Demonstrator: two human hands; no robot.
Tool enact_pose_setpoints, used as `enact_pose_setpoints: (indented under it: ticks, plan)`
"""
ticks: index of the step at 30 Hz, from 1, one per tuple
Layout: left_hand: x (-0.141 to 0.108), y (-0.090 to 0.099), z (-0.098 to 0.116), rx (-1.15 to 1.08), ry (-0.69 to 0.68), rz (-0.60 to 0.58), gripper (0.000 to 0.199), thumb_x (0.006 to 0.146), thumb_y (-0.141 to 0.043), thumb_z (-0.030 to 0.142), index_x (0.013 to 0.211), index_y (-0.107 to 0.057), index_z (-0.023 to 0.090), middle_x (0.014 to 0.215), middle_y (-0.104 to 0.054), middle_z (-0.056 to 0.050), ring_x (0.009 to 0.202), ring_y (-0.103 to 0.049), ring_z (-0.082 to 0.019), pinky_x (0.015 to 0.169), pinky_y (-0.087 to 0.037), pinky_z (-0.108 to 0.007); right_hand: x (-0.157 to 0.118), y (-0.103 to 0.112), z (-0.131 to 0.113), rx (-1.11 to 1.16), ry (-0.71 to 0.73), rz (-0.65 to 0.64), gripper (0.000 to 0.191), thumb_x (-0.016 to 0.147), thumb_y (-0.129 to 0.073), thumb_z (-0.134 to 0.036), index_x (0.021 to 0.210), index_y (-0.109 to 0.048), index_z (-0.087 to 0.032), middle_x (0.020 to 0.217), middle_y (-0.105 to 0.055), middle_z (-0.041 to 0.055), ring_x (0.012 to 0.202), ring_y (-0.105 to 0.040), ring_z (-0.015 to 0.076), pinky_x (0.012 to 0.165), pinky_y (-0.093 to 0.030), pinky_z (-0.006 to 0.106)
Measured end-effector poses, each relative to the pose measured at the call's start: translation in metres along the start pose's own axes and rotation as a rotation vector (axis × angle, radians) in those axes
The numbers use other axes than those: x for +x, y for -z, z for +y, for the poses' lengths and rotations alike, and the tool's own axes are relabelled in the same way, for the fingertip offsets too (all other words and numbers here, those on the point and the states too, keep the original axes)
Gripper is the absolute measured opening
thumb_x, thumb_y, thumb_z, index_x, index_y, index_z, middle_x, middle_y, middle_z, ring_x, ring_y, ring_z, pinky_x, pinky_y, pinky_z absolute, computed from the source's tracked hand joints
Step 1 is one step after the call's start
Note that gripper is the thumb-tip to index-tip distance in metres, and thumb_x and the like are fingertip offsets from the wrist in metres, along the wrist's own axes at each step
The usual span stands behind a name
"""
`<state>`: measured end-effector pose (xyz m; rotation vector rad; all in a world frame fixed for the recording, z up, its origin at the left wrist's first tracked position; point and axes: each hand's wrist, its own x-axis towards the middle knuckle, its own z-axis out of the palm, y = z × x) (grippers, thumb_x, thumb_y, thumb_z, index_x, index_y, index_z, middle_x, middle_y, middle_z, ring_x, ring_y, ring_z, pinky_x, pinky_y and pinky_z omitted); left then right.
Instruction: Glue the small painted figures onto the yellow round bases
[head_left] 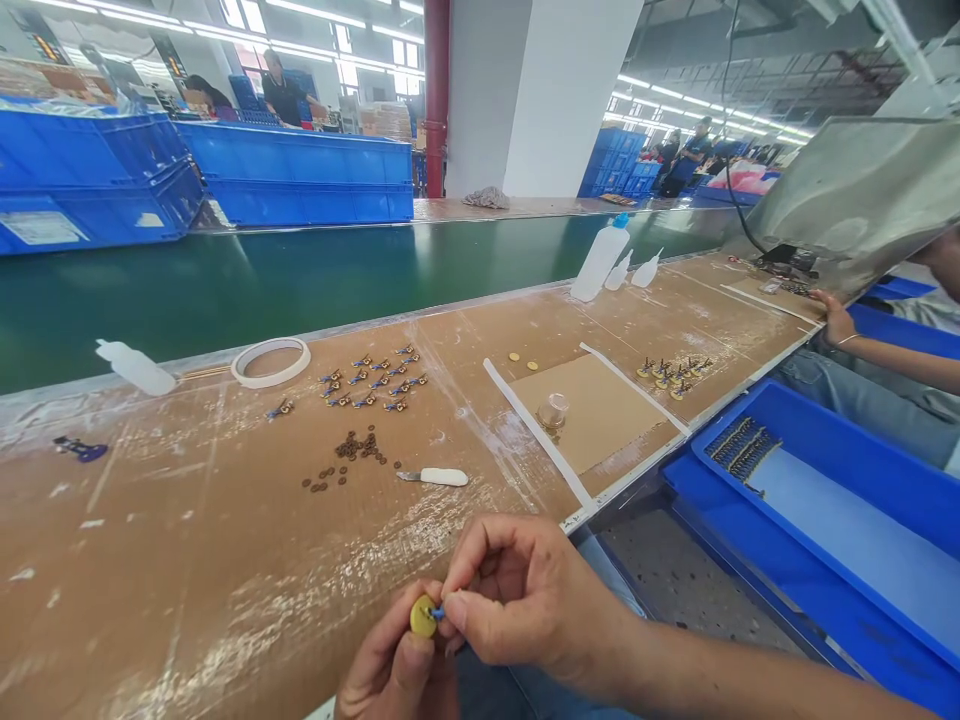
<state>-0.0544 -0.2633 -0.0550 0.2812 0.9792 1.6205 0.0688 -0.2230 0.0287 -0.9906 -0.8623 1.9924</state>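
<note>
My left hand [397,665] pinches a small round yellow disc [424,616] near the table's front edge. Close against it, my right hand [517,590] grips a small blue piece [439,613] that touches the disc's face; the rest of that piece is hidden by my fingers. Beyond my hands lie a white-handled knife [444,477], a scatter of small brown rings [360,446] and several little blue and tan figures [379,380]. Two more yellow discs [523,361] rest farther right, near a small clear cup [553,411] on a cardboard sheet [615,420].
A tape roll [271,362] and a white bottle [136,367] lie at the back left. Three bottles [600,258] stand behind. Figures on yellow bases [673,375] stand right, near a blue tray [840,530]. Another person's hand [834,320] rests at the far right.
</note>
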Motion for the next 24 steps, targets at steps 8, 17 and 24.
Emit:
enact_pose_setpoints:
  ticks: [8, 17, 24]
  plan:
    - [0.008, 0.017, -0.004, 0.021, 0.014, -0.005, 0.042, 0.041, -0.094, 0.026, 0.079, -0.078, 0.028, 0.079, -0.076, -0.011, 0.070, -0.072, -0.029, 0.063, -0.061, -0.041, 0.002, 0.002, 0.003, -0.019, 0.020, 0.008, 0.040, 0.054, -0.089, -0.030, 0.071, -0.058, -0.011, 0.064, -0.065, -0.0017, 0.056, -0.058, 0.0049, 0.058, -0.047, 0.018]
    - [0.006, 0.009, -0.001, 0.025, 0.020, 0.044, 0.045, 0.035, -0.095, 0.023, 0.076, -0.078, 0.027, 0.077, -0.075, -0.012, 0.068, -0.072, -0.030, 0.063, -0.061, -0.044, 0.001, 0.002, 0.004, -0.031, 0.026, 0.021, 0.035, 0.055, -0.088, -0.023, 0.070, -0.059, -0.012, 0.066, -0.065, -0.0016, 0.057, -0.058, 0.0062, 0.059, -0.046, 0.020]
    - [0.002, -0.002, 0.005, 0.029, 0.063, 0.120, 0.046, 0.024, -0.096, 0.023, 0.066, -0.076, 0.026, 0.071, -0.075, -0.010, 0.061, -0.071, -0.027, 0.061, -0.061, -0.040, -0.002, 0.002, -0.002, -0.132, 0.034, 0.044, 0.031, 0.056, -0.087, -0.023, 0.069, -0.061, -0.013, 0.065, -0.063, -0.0026, 0.059, -0.055, 0.0074, 0.059, -0.045, 0.020]
